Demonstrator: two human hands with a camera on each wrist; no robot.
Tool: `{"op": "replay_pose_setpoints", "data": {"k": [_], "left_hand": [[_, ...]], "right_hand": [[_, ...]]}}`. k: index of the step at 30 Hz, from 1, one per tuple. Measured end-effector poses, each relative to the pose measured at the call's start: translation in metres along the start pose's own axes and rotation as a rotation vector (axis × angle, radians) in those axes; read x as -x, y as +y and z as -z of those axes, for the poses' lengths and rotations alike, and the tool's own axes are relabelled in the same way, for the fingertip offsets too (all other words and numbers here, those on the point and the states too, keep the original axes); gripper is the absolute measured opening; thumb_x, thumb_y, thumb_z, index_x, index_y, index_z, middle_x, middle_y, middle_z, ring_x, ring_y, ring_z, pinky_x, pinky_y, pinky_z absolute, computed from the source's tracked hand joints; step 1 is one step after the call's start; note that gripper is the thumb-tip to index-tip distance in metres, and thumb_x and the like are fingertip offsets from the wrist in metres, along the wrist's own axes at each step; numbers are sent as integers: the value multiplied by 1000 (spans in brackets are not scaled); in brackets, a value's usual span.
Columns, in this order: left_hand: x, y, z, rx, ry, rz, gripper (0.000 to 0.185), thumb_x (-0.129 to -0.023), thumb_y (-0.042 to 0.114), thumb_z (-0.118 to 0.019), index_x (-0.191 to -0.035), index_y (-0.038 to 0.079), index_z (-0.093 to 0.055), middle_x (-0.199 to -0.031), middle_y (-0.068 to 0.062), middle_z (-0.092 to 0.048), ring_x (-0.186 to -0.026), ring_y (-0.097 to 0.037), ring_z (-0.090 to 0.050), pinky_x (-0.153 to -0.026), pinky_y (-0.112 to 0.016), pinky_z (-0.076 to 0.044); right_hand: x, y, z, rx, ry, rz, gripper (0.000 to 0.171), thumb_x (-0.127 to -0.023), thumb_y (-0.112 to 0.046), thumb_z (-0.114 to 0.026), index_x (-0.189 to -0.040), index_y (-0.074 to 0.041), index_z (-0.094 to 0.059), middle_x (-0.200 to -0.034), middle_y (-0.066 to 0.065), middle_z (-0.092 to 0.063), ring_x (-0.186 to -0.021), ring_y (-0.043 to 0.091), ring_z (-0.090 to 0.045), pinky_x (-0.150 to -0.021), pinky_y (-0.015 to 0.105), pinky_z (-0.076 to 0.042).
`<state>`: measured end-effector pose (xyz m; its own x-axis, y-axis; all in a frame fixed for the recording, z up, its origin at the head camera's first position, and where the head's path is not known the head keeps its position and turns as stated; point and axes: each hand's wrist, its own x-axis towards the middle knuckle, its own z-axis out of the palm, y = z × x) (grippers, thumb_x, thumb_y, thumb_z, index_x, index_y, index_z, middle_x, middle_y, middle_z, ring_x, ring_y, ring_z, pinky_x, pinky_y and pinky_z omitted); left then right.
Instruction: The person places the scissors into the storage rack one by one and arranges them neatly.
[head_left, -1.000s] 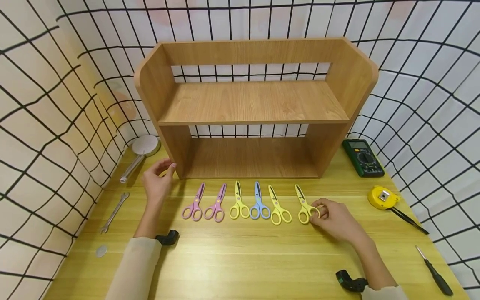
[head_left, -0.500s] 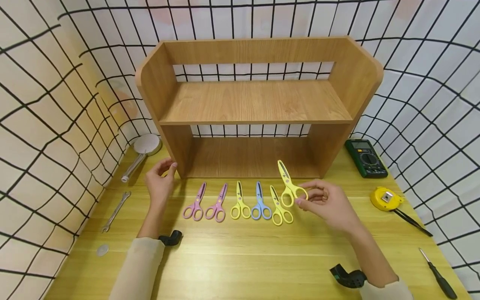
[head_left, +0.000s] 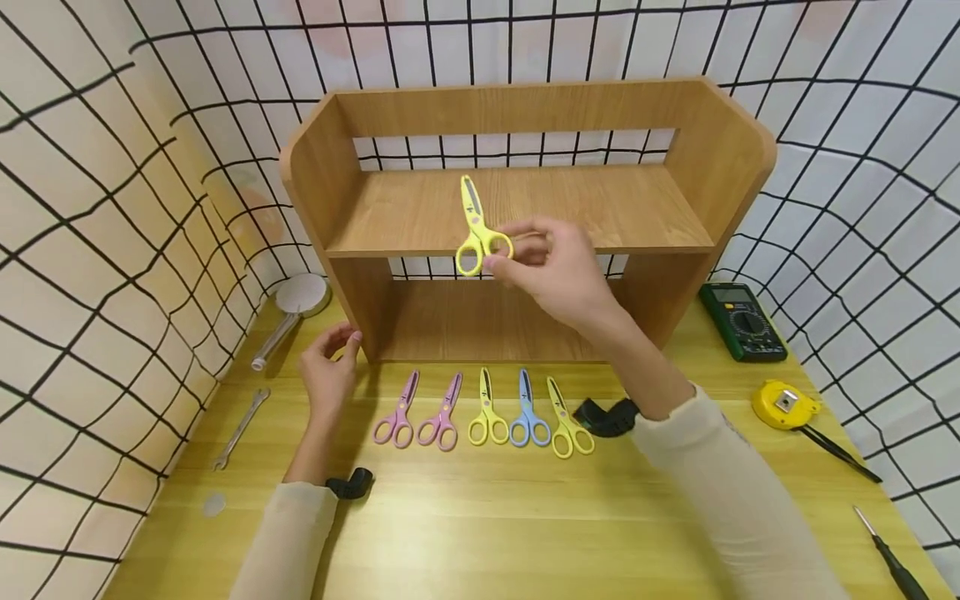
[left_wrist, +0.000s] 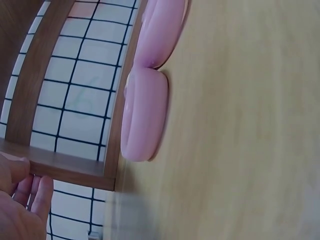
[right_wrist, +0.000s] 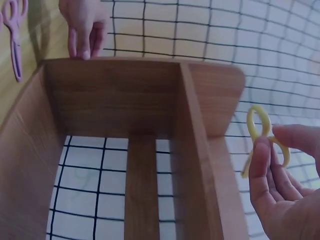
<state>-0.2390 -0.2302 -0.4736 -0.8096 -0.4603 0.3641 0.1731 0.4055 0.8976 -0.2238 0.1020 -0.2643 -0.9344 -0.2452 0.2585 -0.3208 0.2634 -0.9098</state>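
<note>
My right hand (head_left: 555,271) pinches a yellow pair of scissors (head_left: 477,227) by its handle loops, blades pointing up, in front of the upper board of the wooden shelf (head_left: 517,208). The right wrist view shows the yellow scissors' loops (right_wrist: 262,137) between my fingers (right_wrist: 265,165). My left hand (head_left: 330,371) rests against the shelf's lower left corner, fingers loosely curled and holding nothing. On the table lie two pink scissors (head_left: 420,412), a yellow pair (head_left: 487,412), a blue pair (head_left: 528,412) and another yellow pair (head_left: 566,421) in a row. Pink scissor handles (left_wrist: 147,107) fill the left wrist view.
A round-headed metal tool (head_left: 288,312), a wrench (head_left: 240,429) and a small disc (head_left: 214,503) lie at the left. A green multimeter (head_left: 742,321), a yellow tape measure (head_left: 783,404) and a screwdriver (head_left: 888,554) lie at the right. Grid-patterned walls enclose the table (head_left: 487,533).
My right hand picked the rightmost yellow scissors off the table and carried them up and left to the shelf's upper board. The left hand stayed at the shelf's corner.
</note>
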Motion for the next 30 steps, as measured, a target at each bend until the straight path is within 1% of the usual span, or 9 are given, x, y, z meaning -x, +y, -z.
{"op": "replay_pose_setpoints", "data": {"k": [7, 12, 14, 16, 18, 21, 25, 28, 30], "left_hand": [[0, 0, 1, 17, -3, -3, 20, -96, 15, -75, -112, 4, -76, -106, -14, -78, -102, -26, -73, -76, -12, -53], [0, -2, 0, 15, 2, 0, 19, -96, 14, -75, -112, 3, -76, -105, -14, -78, -101, -26, -73, -76, -12, -54], [1, -3, 0, 19, 3, 5, 20, -95, 14, -75, -112, 3, -76, -105, -14, -78, -100, -23, -73, -76, -14, -54], [3, -4, -1, 17, 6, 9, 19, -95, 14, -75, -111, 4, -76, -105, -13, -78, -99, -19, -73, -77, -15, -55], [4, -5, -1, 19, 9, 16, 19, -95, 15, -76, -111, 5, -76, -105, -13, -78, -98, -15, -73, -77, -15, -56], [5, -6, -2, 20, 12, 21, 19, -95, 15, -76, -111, 6, -77, -105, -12, -78, -97, -10, -72, -78, -14, -56], [3, -5, -4, 24, 10, 22, 20, -95, 17, -76, -111, 6, -76, -105, -11, -78, -99, -12, -72, -78, -16, -57], [3, -5, -3, 19, 9, 26, 20, -96, 18, -76, -112, 6, -76, -106, -10, -78, -100, -13, -72, -79, -18, -57], [2, -5, -1, 14, 5, 30, 21, -96, 18, -75, -112, 6, -76, -106, -10, -78, -99, -11, -72, -79, -17, -56]], "right_hand": [[-75, -16, -46, 82, -9, -60, 40, -91, -22, -82, -126, -7, -67, -104, 4, -79, -88, 13, -74, -72, 26, -58], [-104, -18, -79, 76, -41, -99, 42, -92, -20, -80, -128, -2, -66, -105, 8, -78, -82, 14, -73, -67, 23, -58], [-109, -18, -89, 96, -50, -92, 43, -92, -20, -80, -128, -1, -66, -103, 9, -78, -79, 14, -72, -64, 21, -56], [-111, -17, -97, 146, -55, -78, 41, -93, -22, -79, -127, -1, -68, -101, 8, -77, -77, 11, -68, -61, 19, -52], [-110, -15, -103, 199, -58, -56, 38, -93, -24, -78, -123, -3, -70, -99, 6, -76, -78, 10, -66, -61, 19, -50], [-108, -12, -107, 307, -59, -17, 32, -93, -28, -78, -117, -7, -74, -97, 2, -72, -80, 10, -61, -63, 21, -46], [-107, -11, -108, 424, -63, 18, 27, -93, -34, -77, -106, -11, -74, -87, -1, -61, -73, 11, -51, -58, 22, -37], [-105, -11, -104, 416, -73, 43, 35, -93, -36, -77, -113, -8, -72, -98, 2, -65, -85, 13, -58, -69, 23, -46], [-100, -11, -99, 373, -73, 73, 41, -93, -35, -77, -121, -6, -70, -110, 6, -68, -98, 16, -62, -81, 27, -52]]}}
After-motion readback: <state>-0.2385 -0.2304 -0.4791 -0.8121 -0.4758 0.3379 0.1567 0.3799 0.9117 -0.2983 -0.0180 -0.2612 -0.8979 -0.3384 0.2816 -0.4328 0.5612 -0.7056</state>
